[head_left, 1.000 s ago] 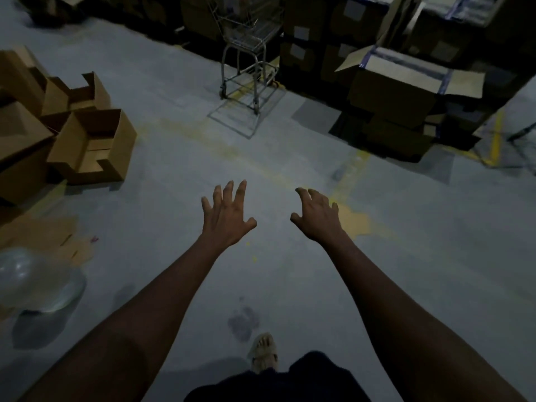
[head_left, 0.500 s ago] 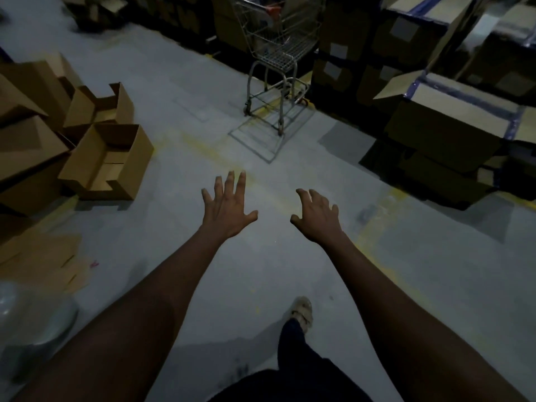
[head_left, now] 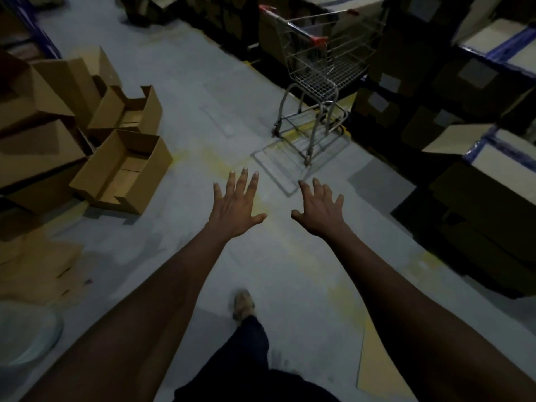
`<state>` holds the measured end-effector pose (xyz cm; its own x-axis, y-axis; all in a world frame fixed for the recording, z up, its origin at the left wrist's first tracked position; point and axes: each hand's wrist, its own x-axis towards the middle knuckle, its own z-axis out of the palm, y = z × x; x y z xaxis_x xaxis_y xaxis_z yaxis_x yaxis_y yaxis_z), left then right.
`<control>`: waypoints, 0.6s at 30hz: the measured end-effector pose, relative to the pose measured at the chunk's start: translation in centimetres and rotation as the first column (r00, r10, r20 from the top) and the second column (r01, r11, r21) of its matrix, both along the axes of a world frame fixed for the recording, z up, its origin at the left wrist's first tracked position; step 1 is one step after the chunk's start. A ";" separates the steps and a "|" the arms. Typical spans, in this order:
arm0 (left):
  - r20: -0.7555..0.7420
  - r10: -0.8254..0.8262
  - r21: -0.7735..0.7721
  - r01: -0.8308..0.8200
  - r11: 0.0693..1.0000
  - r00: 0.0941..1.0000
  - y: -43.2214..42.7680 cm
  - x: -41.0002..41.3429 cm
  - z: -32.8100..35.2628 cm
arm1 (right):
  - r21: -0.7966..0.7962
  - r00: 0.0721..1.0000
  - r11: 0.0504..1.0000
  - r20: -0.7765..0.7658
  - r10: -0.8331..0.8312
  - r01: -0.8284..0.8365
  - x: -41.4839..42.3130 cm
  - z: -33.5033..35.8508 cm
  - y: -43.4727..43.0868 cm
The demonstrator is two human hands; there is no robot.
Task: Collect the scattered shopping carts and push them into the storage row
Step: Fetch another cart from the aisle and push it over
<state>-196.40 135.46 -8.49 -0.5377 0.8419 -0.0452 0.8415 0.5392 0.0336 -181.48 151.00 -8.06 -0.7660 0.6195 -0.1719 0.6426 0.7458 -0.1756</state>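
Note:
A metal wire shopping cart with red handle ends stands ahead of me on the grey floor, up against dark stacked boxes. Both my arms stretch out toward it. My left hand has its fingers spread and holds nothing. My right hand is also spread and empty. Both hands are short of the cart, with bare floor between them and its wheels.
Open cardboard boxes and flattened cardboard lie on the left. Dark stacked cartons line the right side. Faded yellow floor markings run across the grey floor. My foot steps forward below.
I have walked toward the cart, which now appears larger and closer. Both hands stay outstretched and spread; my forward foot has changed.

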 end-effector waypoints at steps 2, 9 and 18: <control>0.004 -0.002 -0.002 0.002 1.000 1.000 3.0 -4.0 -0.8 | 0.008 1.000 1.000 0.006 0.001 -0.001 -3.8 -0.3 3.1; 0.000 -0.046 -0.006 0.046 0.999 0.999 13.5 -19.3 -0.3 | -0.015 0.998 0.998 0.039 -0.053 0.054 -17.2 -0.5 13.3; 0.011 -0.129 -0.072 0.129 0.989 0.992 24.9 -34.3 -0.5 | -0.024 0.994 0.995 0.050 -0.096 0.098 -32.9 -1.3 23.9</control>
<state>-230.67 160.34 -8.96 -0.4242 0.8987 -0.1114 0.9041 0.4272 0.0036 -214.33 174.88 -9.31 -0.6927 0.6853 -0.2250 0.7200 0.6751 -0.1607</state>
